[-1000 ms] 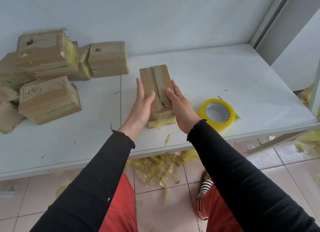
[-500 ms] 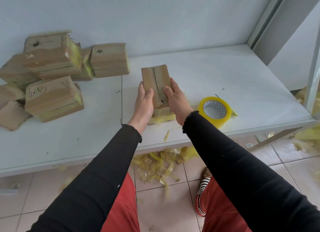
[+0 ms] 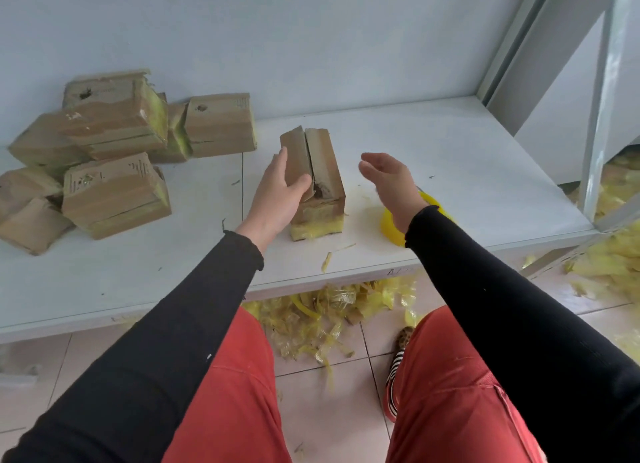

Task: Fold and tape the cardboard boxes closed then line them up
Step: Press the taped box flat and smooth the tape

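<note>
Table: we work at a white table point(image 3: 450, 151) set against a pale wall, with yellow tape scraps point(image 3: 322, 310) littering the floor under its front edge.

Pile of boxes: at the back left of the table we see a loose heap of cardboard boxes point(image 3: 114, 158), tumbled at odd angles and not lined up; they bear yellowish tape on their ends.

Box in hand: the current box point(image 3: 323, 172) stands near the middle of the table, well apart from the heap. Its two top flaps are folded down and nearly meet, with a dark gap showing at the near end of the seam and no fresh tape across it.

Left hand: our left hand point(image 3: 277, 192) lies over the left flap, fingers straight along the box's side and thumb across the top, pressing it down.

Right hand: half a second ago our right hand point(image 3: 391, 182) was pressing the right flap; now it is off the box, loosely open, holding nothing, above the tape roll.

Tape roll: the yellow tape roll point(image 3: 393, 227) lies just right of the box, mostly hidden by that wrist.

Meaning: we judge folding done and taping next; the unheld right flap may spring up.
</note>
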Demonstrator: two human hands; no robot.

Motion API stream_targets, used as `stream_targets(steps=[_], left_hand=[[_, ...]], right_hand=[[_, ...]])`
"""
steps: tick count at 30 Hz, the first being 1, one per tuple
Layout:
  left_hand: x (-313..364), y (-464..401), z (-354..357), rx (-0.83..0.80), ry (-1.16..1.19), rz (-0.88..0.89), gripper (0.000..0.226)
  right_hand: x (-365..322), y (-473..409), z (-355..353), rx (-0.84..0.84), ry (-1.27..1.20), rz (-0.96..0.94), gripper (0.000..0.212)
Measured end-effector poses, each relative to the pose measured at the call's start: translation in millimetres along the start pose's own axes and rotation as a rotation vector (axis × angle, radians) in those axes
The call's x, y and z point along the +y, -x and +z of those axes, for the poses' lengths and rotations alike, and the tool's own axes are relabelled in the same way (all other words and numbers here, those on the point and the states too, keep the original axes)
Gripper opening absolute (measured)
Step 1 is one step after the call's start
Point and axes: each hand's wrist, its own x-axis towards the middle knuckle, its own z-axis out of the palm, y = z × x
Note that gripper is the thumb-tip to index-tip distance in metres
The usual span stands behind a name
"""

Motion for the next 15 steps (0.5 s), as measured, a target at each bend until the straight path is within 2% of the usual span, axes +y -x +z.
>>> stream_targets(steps=[3, 7, 10, 13, 15], left_hand=[[4.3, 12.4, 8.1, 0.119, -0.053, 0.207, 0.059], [12.4, 26.4, 31.3, 0.188, -0.164, 0.520, 0.037], [16.0, 33.1, 62.5, 0.087, -0.214, 0.629, 0.031], [15.4, 32.7, 101.1, -0.139, -0.325, 0.609, 0.034], [18.7, 29.1, 129.2, -0.297, -0.436, 0.611, 0.044]], right_hand=[[21.7, 0.2, -45.4, 0.178, 0.115, -0.081, 0.025], [51.3, 5.2, -101.1, 0.380, 0.183, -0.011, 0.025], [66.9, 8.7, -114.5, 0.366, 0.249, 0.062, 0.024], [78.6, 4.7, -114.1, 0.232, 0.383, 0.151, 0.037], [79.1, -0.2, -113.1, 0.163, 0.363, 0.236, 0.043]])
